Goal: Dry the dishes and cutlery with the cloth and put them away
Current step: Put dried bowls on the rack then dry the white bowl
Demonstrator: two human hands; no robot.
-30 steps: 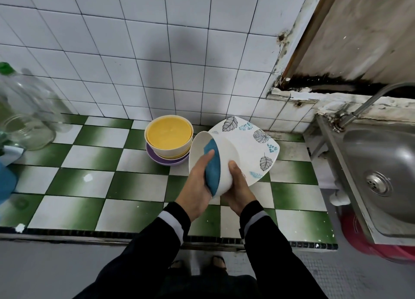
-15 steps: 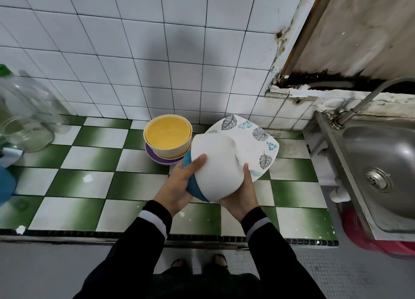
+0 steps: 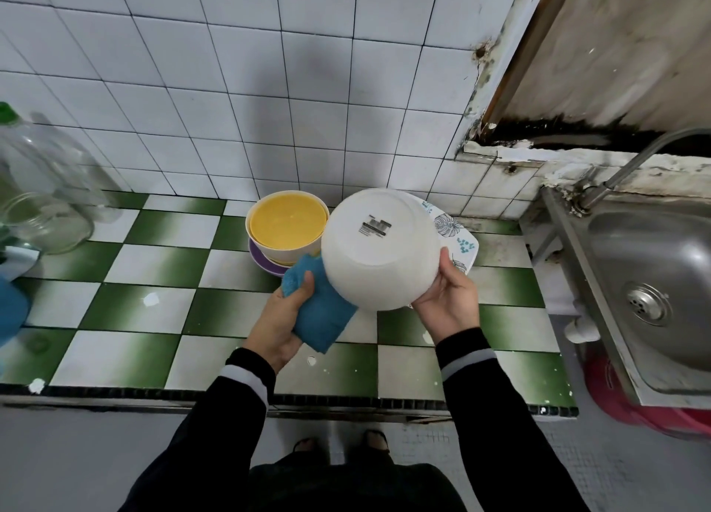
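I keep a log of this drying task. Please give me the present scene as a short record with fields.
left hand: grips the blue cloth beside the white bowl
right hand: holds the white bowl by its right side
white bowl: held above the counter, base with label facing the camera
yellow bowl: on the counter, stacked on a purple dish
leaf-patterned plate: behind the white bowl, mostly hidden
sink: steel, at the right

A single wide-angle head view looks forward and steeply down from the near edge of the checkered counter (image 3: 154, 265), close above the left hand (image 3: 281, 319) and right hand (image 3: 450, 300). The tiled wall (image 3: 231, 88) is far and the sink (image 3: 654, 265) is at the right.
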